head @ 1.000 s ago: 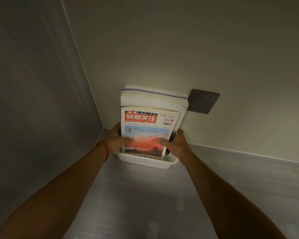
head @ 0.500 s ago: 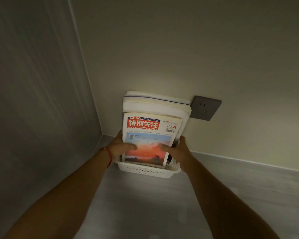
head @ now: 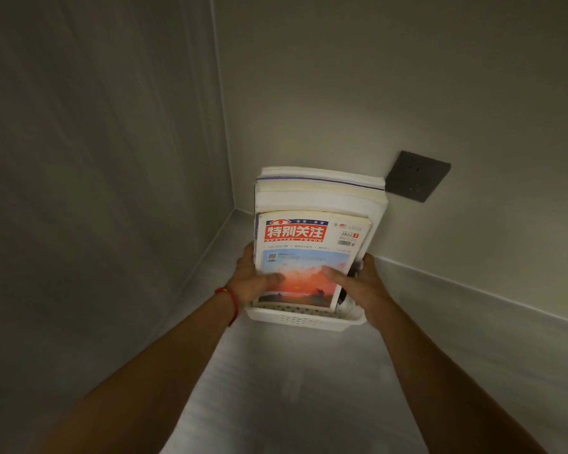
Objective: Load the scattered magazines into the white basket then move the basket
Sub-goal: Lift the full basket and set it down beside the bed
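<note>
Both hands clamp the basket (head: 304, 317) ends: left hand (head: 251, 278) and right hand (head: 363, 285), thumbs pressed on the front magazine (head: 309, 257) so the upright stack can't tip. Basket sits near the floor's wall corner, below the socket (head: 417, 175).

You see a dim room. The far wall (head: 358, 93) glows a little, the near floor (head: 292, 388) looks blurry, and edges bend.

Both arms outstretched (hands (head: 309, 286) clasped)
</note>
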A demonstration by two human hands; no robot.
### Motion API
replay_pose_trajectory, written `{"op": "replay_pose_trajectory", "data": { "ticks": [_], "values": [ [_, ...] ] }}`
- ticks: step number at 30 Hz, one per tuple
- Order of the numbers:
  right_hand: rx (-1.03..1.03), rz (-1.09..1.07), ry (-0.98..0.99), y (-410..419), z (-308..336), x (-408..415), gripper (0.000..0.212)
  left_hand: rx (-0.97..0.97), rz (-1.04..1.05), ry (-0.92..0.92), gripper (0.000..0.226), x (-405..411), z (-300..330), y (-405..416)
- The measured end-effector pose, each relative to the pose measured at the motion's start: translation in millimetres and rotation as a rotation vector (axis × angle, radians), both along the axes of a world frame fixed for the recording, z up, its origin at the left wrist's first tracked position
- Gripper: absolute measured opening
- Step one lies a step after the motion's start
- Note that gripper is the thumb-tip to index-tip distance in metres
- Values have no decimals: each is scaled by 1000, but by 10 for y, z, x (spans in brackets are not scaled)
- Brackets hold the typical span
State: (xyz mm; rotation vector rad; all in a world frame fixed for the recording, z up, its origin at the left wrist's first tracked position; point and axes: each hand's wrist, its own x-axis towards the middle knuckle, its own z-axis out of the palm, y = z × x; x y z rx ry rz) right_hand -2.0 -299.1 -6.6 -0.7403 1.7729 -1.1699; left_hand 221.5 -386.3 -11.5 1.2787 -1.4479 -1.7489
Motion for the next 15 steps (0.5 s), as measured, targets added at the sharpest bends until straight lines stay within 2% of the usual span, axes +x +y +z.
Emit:
{"op": "replay_pose_trajectory", "data": {
  "ticks": [11, 15],
  "values": [
    [30, 236, -1, 520, 1, 174, 80, 15, 241, 29, 87, 324, 53, 1072],
    [35, 348, 68, 596, -72, 219, 77, 38, 365, 22, 87, 434, 59, 1487]
  ]
}}
